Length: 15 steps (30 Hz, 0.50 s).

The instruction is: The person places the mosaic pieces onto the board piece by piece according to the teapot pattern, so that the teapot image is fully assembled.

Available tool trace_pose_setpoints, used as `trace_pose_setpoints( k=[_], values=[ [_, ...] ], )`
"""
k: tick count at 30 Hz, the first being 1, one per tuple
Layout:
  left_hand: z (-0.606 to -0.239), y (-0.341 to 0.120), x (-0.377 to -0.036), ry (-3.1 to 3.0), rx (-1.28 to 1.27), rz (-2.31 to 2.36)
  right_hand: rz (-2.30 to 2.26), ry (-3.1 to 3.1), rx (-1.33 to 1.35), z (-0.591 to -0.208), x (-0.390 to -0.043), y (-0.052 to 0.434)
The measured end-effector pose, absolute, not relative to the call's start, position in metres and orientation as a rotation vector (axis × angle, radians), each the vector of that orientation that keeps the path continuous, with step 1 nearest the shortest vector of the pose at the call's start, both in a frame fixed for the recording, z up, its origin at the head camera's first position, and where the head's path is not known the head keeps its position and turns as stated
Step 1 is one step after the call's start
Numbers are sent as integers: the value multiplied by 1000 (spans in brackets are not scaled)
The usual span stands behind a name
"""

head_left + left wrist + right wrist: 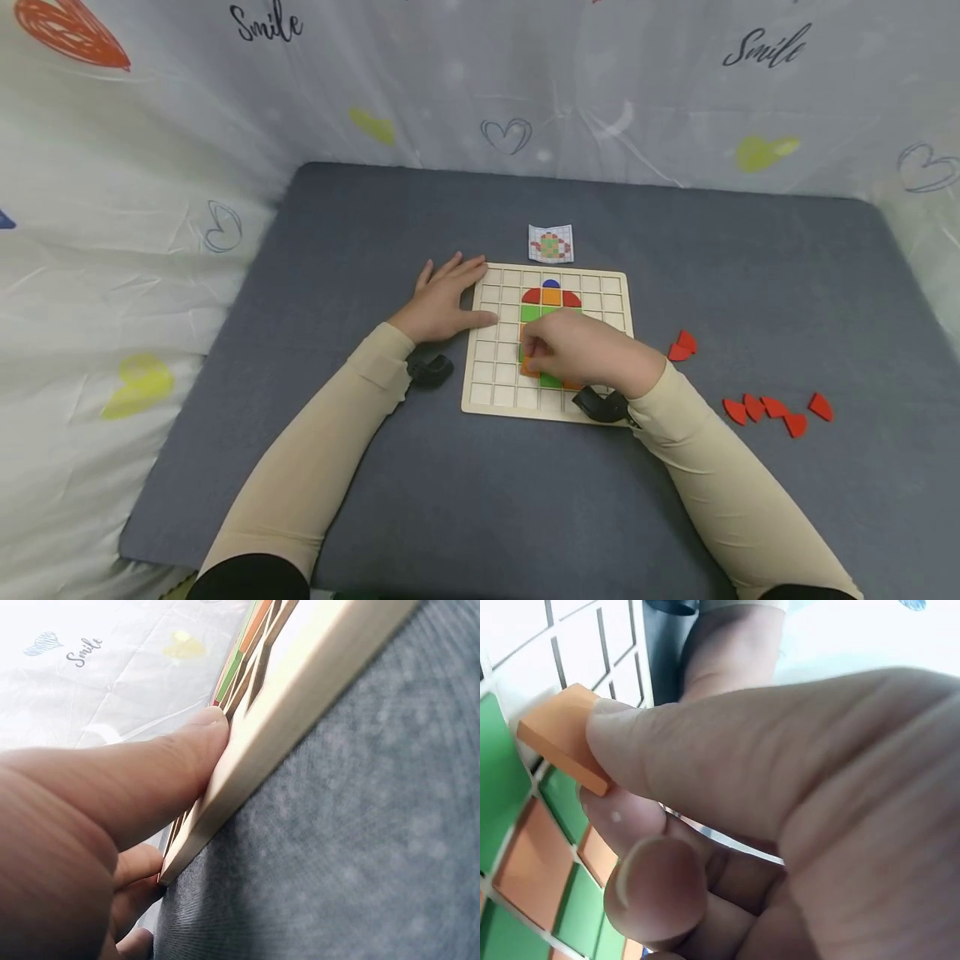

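Observation:
A pale wooden grid board [486, 373] lies on the table, with green, orange, red and blue pieces set in its middle columns. My right hand [588, 346] pinches an orange square tile [559, 731] between thumb and fingers. In the right wrist view the tile is tilted, right at a cell beside a green square [499, 765]. Part of the pattern is hidden under this hand. My left hand [442, 308] rests at the board's upper left edge, fingers extended, and its thumb [176, 769] lies over the rim.
A small pattern card [551, 244] lies just behind the board. Two red wedge pieces [681, 347] are close to the board's right side, and several more red wedges [774, 407] lie farther right. The grey table [390, 208] meets a printed white curtain [442, 75] at the back.

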<state>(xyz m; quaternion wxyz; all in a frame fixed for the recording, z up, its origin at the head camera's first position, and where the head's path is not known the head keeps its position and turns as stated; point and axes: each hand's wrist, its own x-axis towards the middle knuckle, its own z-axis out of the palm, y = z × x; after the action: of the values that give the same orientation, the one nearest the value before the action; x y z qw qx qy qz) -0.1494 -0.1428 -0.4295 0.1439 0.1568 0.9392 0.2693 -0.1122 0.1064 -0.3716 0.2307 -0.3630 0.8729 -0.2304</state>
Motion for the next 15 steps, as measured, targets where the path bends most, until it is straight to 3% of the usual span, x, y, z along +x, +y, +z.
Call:
trace_pose_setpoints(
  k=[15],
  values=[
    [-430, -142, -150, 2706, 440, 779, -597, 2449, -1026, -380, -106, 102]
  ],
)
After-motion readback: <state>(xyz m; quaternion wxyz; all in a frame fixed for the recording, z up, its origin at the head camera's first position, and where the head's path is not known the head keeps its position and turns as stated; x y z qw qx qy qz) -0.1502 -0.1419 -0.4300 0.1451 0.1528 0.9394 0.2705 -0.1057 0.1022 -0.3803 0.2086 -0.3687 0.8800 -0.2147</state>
